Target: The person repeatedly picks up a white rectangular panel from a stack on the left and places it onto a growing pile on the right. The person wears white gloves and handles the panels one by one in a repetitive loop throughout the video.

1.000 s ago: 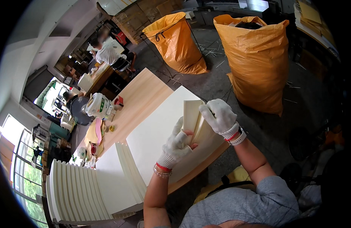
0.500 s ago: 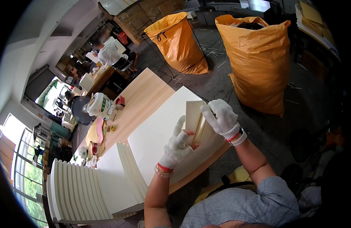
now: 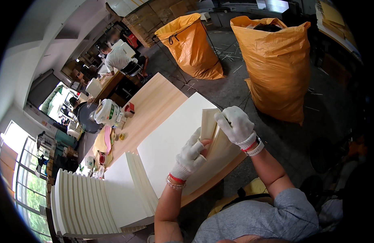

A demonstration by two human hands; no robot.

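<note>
On a large white sheet (image 3: 162,150) lying on the wooden table, a narrow cream folded card piece (image 3: 209,120) stands up on its long side. My left hand (image 3: 190,156), in a white glove with bare fingertips, grips it from the left with bent fingers. Closed over its far right edge is my right hand (image 3: 237,127), also gloved, with the thumb and fingers pinching it. Long folds run down the piece between my hands, and its lower end is partly hidden by my fingers.
Left of the sheet sits a stepped stack of white boards (image 3: 83,202). A white bucket (image 3: 106,112), a red tape roll (image 3: 129,107) and other supplies stand farther back on the table (image 3: 156,95). Two orange sacks (image 3: 276,73) stand beyond it; a person (image 3: 118,58) sits far left.
The cream piece has turned slightly, and its left panel looks narrower. My left fingers have curled closer in, hiding more of the bare fingertips. My right hand stays on the far edge.
</note>
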